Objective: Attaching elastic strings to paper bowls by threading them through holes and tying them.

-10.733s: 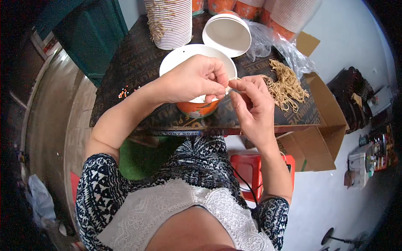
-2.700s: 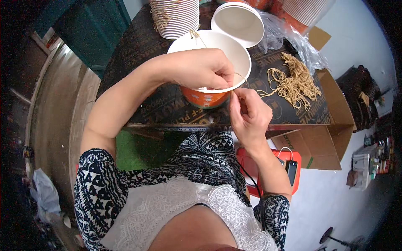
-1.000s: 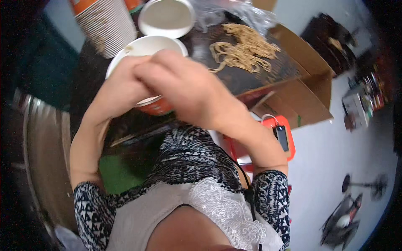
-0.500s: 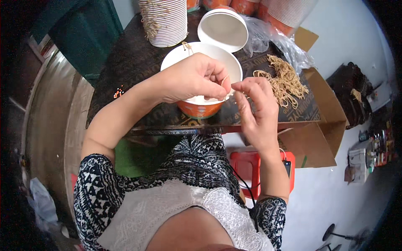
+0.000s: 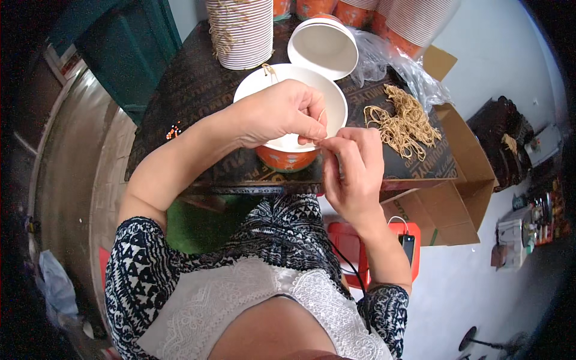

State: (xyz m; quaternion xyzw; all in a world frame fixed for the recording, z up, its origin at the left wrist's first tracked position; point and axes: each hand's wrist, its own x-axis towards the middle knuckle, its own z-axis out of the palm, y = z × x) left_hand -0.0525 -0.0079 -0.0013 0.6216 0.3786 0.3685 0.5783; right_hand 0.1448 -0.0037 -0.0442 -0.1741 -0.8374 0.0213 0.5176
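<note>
An orange paper bucket [image 5: 289, 159] with a white inside stands near the table's front edge. A loop of tan string [image 5: 268, 70] hangs over its far left rim. Above its near rim, my left hand [image 5: 288, 114] pinches a thin tan string [image 5: 322, 114], most of it hidden by the fingers. My right hand [image 5: 355, 168] meets it at the bucket's right side, thumb and forefinger closed close to the left fingertips. The string end between the two hands is too small to make out clearly.
A tangle of tan strings [image 5: 408, 123] lies on the dark table [image 5: 198, 153] at right. Behind are a tipped white-lined bucket [image 5: 324, 49], a tall stack of white buckets [image 5: 241, 33] and clear plastic wrap [image 5: 414, 72]. Small beads [image 5: 173, 130] lie at left; a cardboard box [image 5: 462, 156] stands right.
My right hand has moved left and slightly down, and its fingers have closed beside my left fingertips. The left hand stays nearly in place, pinching the string.
</note>
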